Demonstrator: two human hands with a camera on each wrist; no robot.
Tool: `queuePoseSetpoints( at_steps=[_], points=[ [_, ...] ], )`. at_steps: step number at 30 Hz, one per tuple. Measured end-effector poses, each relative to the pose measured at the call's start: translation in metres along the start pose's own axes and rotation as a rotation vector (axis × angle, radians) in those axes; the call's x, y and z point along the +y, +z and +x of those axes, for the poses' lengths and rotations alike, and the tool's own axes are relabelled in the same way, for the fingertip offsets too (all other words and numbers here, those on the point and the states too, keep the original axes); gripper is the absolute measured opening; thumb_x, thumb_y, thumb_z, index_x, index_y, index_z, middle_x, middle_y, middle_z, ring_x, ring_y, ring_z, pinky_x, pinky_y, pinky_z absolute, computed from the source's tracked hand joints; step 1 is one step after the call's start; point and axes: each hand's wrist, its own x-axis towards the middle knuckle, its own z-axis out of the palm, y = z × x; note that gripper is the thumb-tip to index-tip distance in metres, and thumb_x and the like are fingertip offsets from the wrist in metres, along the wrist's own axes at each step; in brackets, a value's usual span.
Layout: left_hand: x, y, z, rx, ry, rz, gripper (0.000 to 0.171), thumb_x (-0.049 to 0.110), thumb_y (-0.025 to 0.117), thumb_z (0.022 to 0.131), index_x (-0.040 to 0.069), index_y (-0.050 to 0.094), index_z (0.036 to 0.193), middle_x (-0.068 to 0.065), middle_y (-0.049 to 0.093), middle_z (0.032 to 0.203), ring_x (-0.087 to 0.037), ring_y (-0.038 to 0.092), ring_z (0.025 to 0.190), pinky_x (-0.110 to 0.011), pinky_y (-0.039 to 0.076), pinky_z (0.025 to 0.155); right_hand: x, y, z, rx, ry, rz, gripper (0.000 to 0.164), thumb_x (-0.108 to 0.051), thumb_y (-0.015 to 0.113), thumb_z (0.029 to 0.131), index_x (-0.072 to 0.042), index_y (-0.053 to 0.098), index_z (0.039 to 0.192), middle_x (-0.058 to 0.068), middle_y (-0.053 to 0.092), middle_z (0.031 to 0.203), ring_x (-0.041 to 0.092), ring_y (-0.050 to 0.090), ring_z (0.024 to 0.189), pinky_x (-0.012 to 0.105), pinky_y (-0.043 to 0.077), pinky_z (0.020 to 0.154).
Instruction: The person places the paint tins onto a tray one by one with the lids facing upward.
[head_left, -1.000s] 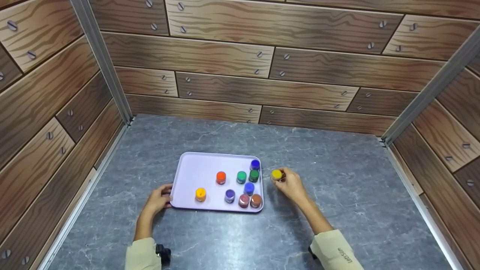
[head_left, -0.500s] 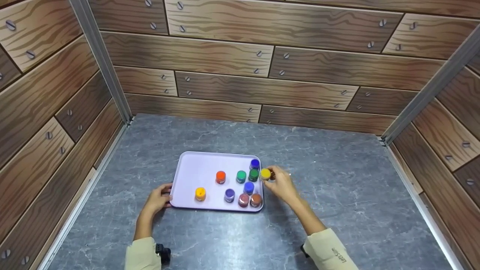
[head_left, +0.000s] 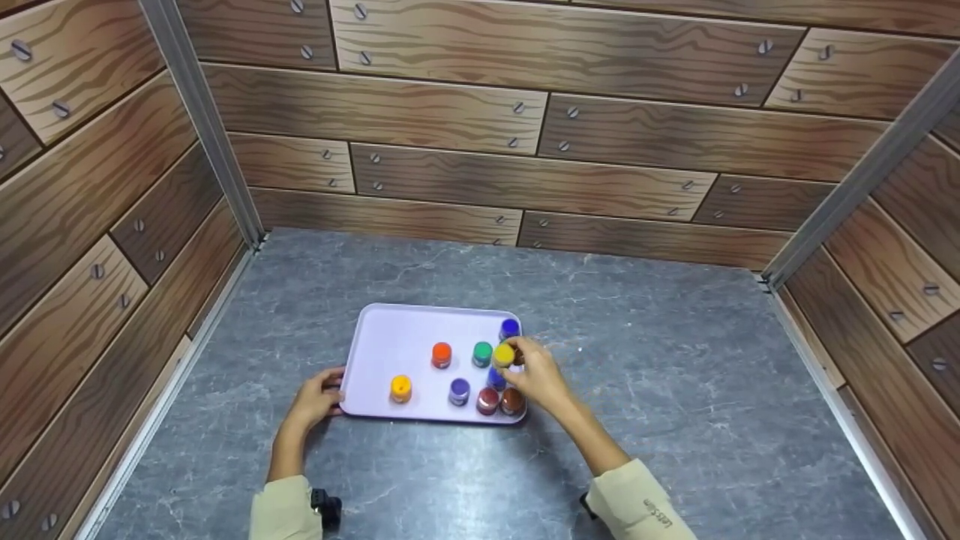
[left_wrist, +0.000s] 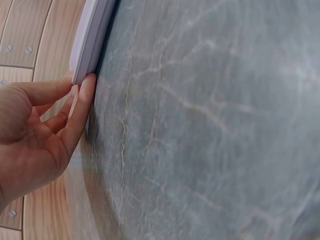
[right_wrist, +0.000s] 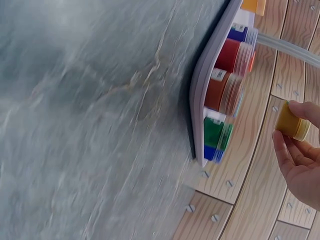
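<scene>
The left hand grips the lilac tray at its near left corner; in the left wrist view the thumb lies on the rim and fingers are underneath. Over the tray's right side, the right hand pinches a small yellow paint jar between thumb and fingers. In the right wrist view that yellow jar is held off the tray, above the other jars. Beneath and around the right hand stand a green jar, a dark blue jar and a partly covered blue jar.
Also on the tray are a red-orange jar, an orange jar, a purple jar, a dark red jar and a brown jar. The grey marbled tabletop meets wood-patterned walls.
The right hand has carried the yellow paint jar leftward, from beside the tray to over its right side, covering the dark green jar. The left hand and tray have stayed put.
</scene>
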Motion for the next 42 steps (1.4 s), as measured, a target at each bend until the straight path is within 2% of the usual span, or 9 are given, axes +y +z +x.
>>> queuePoseSetpoints(
  at_steps=[6, 9, 18, 25, 30, 35, 42],
  points=[
    [0.000, 0.001, 0.000, 0.000, -0.015, -0.015, 0.046, -0.017, 0.048, 0.079, -0.016, 0.042, 0.124, -0.027, 0.049, 0.109, -0.024, 0.056, 0.082, -0.031, 0.053, 0.059, -0.011, 0.010, 0.003, -0.012, -0.001, -0.001, 0.037, 0.001, 0.075, 0.067, 0.004, 0.058, 0.101, 0.011, 0.059, 0.088, 0.021, 0.057, 0.075, 0.030, 0.052, 0.067],
    [0.000, 0.000, 0.000, -0.004, -0.006, -0.008, 0.045, -0.018, 0.048, 0.079, -0.016, 0.042, 0.124, -0.028, 0.049, 0.109, -0.024, 0.056, 0.082, -0.031, 0.053, 0.059, -0.016, 0.016, 0.004, -0.007, -0.029, -0.002, 0.038, 0.000, 0.075, 0.067, 0.004, 0.058, 0.100, 0.010, 0.058, 0.087, 0.021, 0.057, 0.074, 0.029, 0.052, 0.067],
    [0.000, 0.000, -0.001, -0.006, 0.001, -0.020, 0.045, -0.018, 0.048, 0.079, -0.017, 0.041, 0.124, -0.029, 0.049, 0.108, -0.026, 0.057, 0.082, -0.032, 0.053, 0.059, -0.027, 0.031, 0.007, -0.038, -0.061, 0.063, 0.033, 0.001, 0.074, 0.069, 0.004, 0.058, 0.097, 0.009, 0.058, 0.087, 0.020, 0.056, 0.074, 0.026, 0.051, 0.066],
    [0.000, -0.001, 0.000, -0.005, 0.001, -0.012, 0.045, -0.018, 0.049, 0.079, -0.016, 0.041, 0.124, -0.029, 0.049, 0.109, -0.026, 0.057, 0.083, -0.031, 0.053, 0.059, -0.034, 0.042, 0.009, -0.078, -0.047, 0.048, 0.034, -0.003, 0.074, 0.070, 0.002, 0.058, 0.099, 0.008, 0.058, 0.087, 0.020, 0.056, 0.073, 0.034, 0.052, 0.066],
    [-0.001, 0.000, 0.000, 0.001, -0.001, -0.017, 0.045, -0.018, 0.049, 0.079, -0.016, 0.041, 0.124, -0.029, 0.049, 0.109, -0.027, 0.057, 0.086, -0.032, 0.053, 0.059, -0.038, 0.051, 0.011, -0.096, -0.054, 0.049, 0.036, -0.004, 0.074, 0.071, 0.001, 0.058, 0.102, 0.008, 0.059, 0.089, 0.018, 0.057, 0.074, 0.027, 0.051, 0.066],
    [-0.003, 0.002, 0.001, 0.007, -0.006, -0.054, 0.045, -0.019, 0.049, 0.079, -0.017, 0.041, 0.123, -0.028, 0.048, 0.108, -0.028, 0.057, 0.087, -0.032, 0.054, 0.059, -0.040, 0.062, 0.010, -0.096, -0.108, 0.048, 0.038, -0.003, 0.074, 0.070, -0.001, 0.057, 0.104, 0.008, 0.060, 0.093, 0.017, 0.057, 0.076, 0.023, 0.050, 0.067],
    [-0.002, 0.002, 0.001, 0.002, 0.007, -0.052, 0.044, -0.019, 0.048, 0.079, -0.017, 0.042, 0.123, -0.029, 0.049, 0.108, -0.028, 0.057, 0.087, -0.033, 0.054, 0.061, -0.042, 0.072, 0.009, -0.114, -0.156, -0.007, 0.039, -0.007, 0.075, 0.070, -0.006, 0.061, 0.106, 0.003, 0.058, 0.082, 0.022, 0.055, 0.071, 0.022, 0.046, 0.063]
  ],
)
